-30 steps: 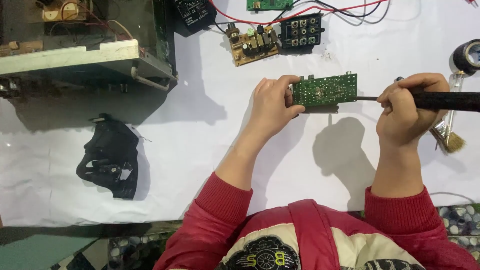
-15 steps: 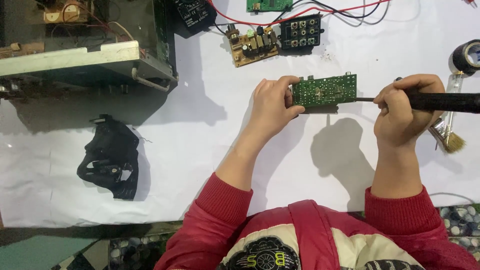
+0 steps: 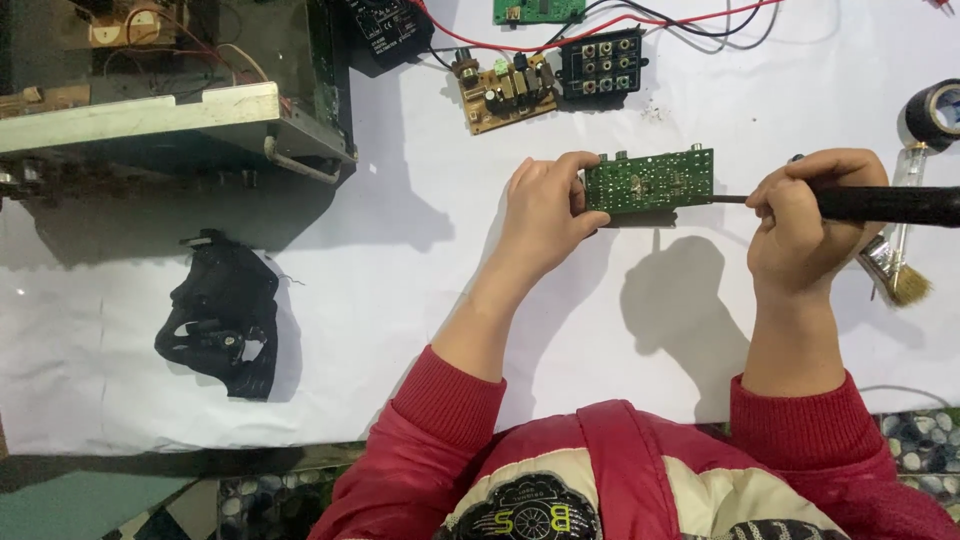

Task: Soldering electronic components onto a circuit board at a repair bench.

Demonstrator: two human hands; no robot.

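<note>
My left hand (image 3: 545,215) grips the left end of a small green circuit board (image 3: 650,180), holding it above the white paper-covered table (image 3: 420,300). My right hand (image 3: 805,225) is closed around the black handle of a soldering iron (image 3: 885,205). Its thin metal tip points left and reaches the board's right edge. Both forearms wear red sleeves.
An open metal amplifier chassis (image 3: 170,110) fills the far left. A black plastic part (image 3: 220,320) lies below it. A brown circuit board (image 3: 500,90), a black connector block (image 3: 600,65) and red and black wires lie at the back. A brush (image 3: 900,270) and tape roll (image 3: 935,110) are at right.
Both hands, the board and the iron have hardly moved; the iron tip stays at the board's right edge.
</note>
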